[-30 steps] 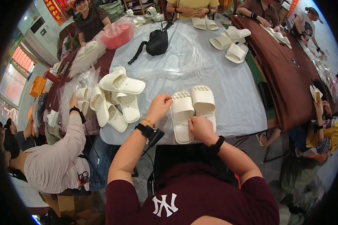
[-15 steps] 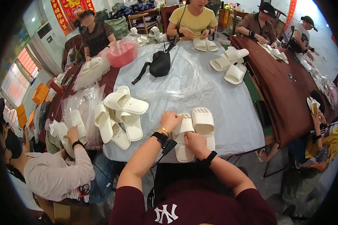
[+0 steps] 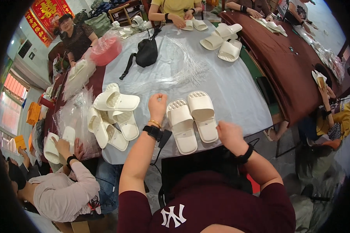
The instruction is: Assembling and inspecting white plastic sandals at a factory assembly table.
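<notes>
Pair of white slippers on a grey-covered bench, both hands lifted off them.

The bench [image 3: 229, 89], under a pale grey cover, is the landmark: at its near edge lie two white slippers [image 3: 192, 118] side by side, touching, soles down. Toward its left edge sits a heap of white slippers [image 3: 112, 118], and near its far side a black bag [image 3: 146, 52]. The left hand [image 3: 158, 105] hovers just left of the pair, fingers curled together into a loose fist, holding nothing visible. The right hand [image 3: 230, 134] sits off the near edge, just right of the pair, fingers folded shut, touching neither slipper.
</notes>
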